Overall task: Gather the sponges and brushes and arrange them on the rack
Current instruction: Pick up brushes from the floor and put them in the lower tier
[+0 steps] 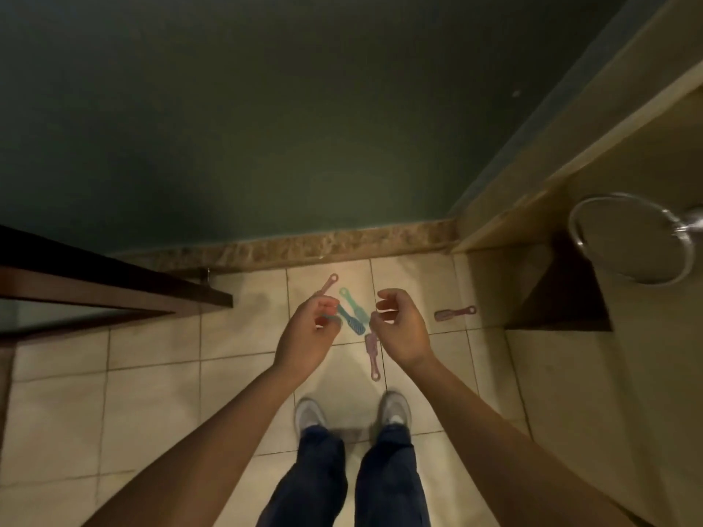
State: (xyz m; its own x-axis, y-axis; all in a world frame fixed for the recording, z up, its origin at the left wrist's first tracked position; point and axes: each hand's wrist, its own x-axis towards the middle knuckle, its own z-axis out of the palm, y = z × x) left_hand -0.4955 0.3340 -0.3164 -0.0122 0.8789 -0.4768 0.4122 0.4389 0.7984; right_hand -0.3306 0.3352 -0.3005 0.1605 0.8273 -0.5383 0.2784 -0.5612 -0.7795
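While I am standing over the tiled floor [152, 393], I am holding both hands out in front of me, well above it. My right hand [399, 330] is hanging with its fingers loosely curled and is gripping nothing. My left hand [304, 334] is curling the same way, but a bluish sliver is showing at its fingertips. I cannot tell whether I am pinching something or seeing it on the tiles through the gap.

The brushes are lying scattered below my hands. A blue brush [352, 323] and a green brush [353, 304] are lying close together between the two hands, perhaps overlapping. A far pink brush [330, 283] is poking out beyond my left fingers. A near pink brush [372, 355] is lying under my right wrist, toward my shoes [310, 412]. An outlying pink brush [454, 313] is lying well off to the outer side of my right hand. No sponge and no rack are showing.

I am judging the gathering as barely begun. The light is dim and the brushes are lying flat, so I am risking a fumbled pick on the blue and green pair, nudging one away while taking the other. I may overlook the outlying brush. Bending down, I may bump the round mirror [631, 237] jutting out beyond my right hand.
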